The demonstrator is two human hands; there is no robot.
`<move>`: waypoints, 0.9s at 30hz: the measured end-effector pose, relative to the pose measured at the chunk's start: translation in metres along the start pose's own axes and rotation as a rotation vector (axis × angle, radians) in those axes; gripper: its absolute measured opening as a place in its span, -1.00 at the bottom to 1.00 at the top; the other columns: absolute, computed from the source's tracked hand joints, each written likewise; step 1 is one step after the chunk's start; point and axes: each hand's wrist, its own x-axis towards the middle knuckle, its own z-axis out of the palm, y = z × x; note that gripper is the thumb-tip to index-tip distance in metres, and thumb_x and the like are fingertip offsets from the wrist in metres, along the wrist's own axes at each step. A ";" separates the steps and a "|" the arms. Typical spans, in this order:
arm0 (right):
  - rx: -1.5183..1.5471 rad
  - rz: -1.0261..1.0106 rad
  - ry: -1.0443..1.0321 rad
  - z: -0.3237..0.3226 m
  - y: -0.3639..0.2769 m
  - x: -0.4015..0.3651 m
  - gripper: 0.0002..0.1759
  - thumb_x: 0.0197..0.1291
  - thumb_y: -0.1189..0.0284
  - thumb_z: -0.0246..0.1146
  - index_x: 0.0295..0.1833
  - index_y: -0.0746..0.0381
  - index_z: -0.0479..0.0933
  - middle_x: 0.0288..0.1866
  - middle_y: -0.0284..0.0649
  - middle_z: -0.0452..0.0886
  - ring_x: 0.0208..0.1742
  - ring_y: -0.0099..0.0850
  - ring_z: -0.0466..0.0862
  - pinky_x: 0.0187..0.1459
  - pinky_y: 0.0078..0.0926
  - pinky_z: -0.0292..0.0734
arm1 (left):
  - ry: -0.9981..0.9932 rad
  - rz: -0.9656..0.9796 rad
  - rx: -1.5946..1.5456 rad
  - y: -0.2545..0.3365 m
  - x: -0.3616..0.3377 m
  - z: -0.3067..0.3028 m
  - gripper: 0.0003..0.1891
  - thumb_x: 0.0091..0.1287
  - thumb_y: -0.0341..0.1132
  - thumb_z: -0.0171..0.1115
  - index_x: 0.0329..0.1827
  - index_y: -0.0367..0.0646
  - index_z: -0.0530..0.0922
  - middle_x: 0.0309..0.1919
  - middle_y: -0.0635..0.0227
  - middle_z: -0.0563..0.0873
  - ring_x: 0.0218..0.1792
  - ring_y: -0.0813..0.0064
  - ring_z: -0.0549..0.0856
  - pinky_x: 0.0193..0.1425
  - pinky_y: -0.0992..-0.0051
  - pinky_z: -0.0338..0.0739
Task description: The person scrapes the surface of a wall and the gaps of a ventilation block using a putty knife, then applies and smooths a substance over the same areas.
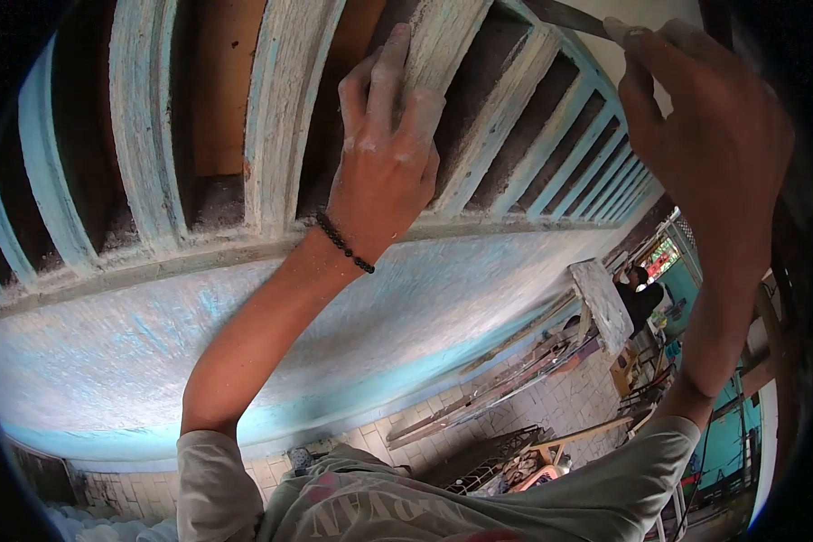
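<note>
My left hand (384, 149), with a black beaded bracelet on its wrist, lies against a worn slat (447, 41) of the pale blue slatted frame. Its dusty fingers are apart, and I see no tool in them. At the upper right, my right hand (714, 108) is raised with its fingers bent together at the end of a dark, flat strip (569, 16). The strip reaches left across the top of the frame; its far end is out of view. Paint on the nearby slats is rough and worn away.
Below the slats runs a white and blue wall (334, 316). Long boards (488, 388) lie along its foot on the tiled floor (551, 406). Farther back at the right, a person (640, 298) in dark clothing is beside a tilted panel (601, 303), among clutter.
</note>
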 end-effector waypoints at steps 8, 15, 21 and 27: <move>0.040 -0.042 0.038 -0.004 0.007 0.006 -0.77 0.22 0.41 0.49 -0.01 -0.02 0.83 -0.16 -0.33 0.81 -0.23 -0.26 0.82 -0.23 -0.26 0.70 | -0.011 -0.001 0.007 0.000 0.000 -0.002 -0.51 0.13 -0.75 0.27 0.17 -0.30 0.53 0.67 -0.25 0.20 0.49 -0.35 0.36 0.56 -0.16 0.49; 0.049 -0.039 0.039 -0.008 0.005 0.007 -0.79 0.18 0.42 0.49 -0.06 0.01 0.83 -0.22 -0.31 0.79 -0.27 -0.25 0.80 -0.25 -0.24 0.67 | 0.021 0.018 0.059 -0.001 0.000 0.000 -0.59 0.05 -0.65 0.40 0.00 -0.32 0.55 0.65 -0.25 0.32 0.44 -0.28 0.45 0.48 -0.13 0.45; 0.060 -0.039 0.045 -0.010 0.002 0.011 -0.81 0.14 0.44 0.49 -0.11 0.04 0.84 -0.28 -0.28 0.76 -0.30 -0.24 0.78 -0.27 -0.23 0.65 | -0.013 -0.015 -0.004 0.002 0.001 -0.003 -0.53 0.13 -0.73 0.29 0.14 -0.31 0.54 0.67 -0.23 0.21 0.47 -0.34 0.37 0.55 -0.16 0.50; 0.099 -0.069 0.046 -0.013 0.008 0.011 -0.77 0.19 0.40 0.54 -0.01 0.01 0.85 -0.15 -0.32 0.84 -0.20 -0.25 0.84 -0.19 -0.26 0.73 | -0.016 -0.019 -0.015 0.002 0.001 -0.003 -0.54 0.13 -0.73 0.28 0.14 -0.33 0.54 0.67 -0.24 0.20 0.47 -0.34 0.37 0.56 -0.16 0.49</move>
